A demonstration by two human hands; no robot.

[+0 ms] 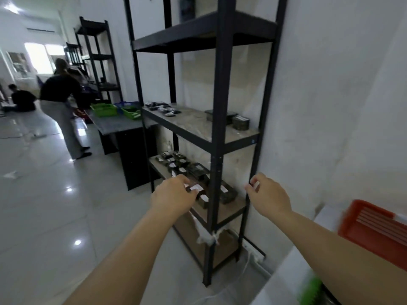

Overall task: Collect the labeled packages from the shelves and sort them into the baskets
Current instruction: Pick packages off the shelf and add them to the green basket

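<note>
**Both hands at the lower shelf of the black rack**

A tall black shelving rack (217, 119) is seen standing against a white wall, and everything below is placed relative to it. On its lower wooden shelf (222, 211) a cluster of dark packages with white labels (182, 167) is laid out, running from the far end toward the near front post. The left hand (174, 195) is held at the front edge of this shelf, its fingers curled around a dark labeled package (195, 188) at the near end of the cluster. The right hand (267, 191) is raised beside the rack's near right post, at the same height; a small white item (256, 184) appears to be pinched between its fingertips, though what it is cannot be told through the blur.

On the shelf above, more small dark packages (164, 108) are seen at the far end and two larger dark boxes (233, 119) at the near end by the wall.

Beyond the rack's far side a grey-topped table (114, 125) is seen, with green baskets (103, 109) and a blue basket (124, 105) on it. To the rack's near right an orange basket (374, 230) is partly visible at the frame edge. Farther off, past the table, one person (62, 102) is standing bent forward, and another is seated on the floor.
</note>
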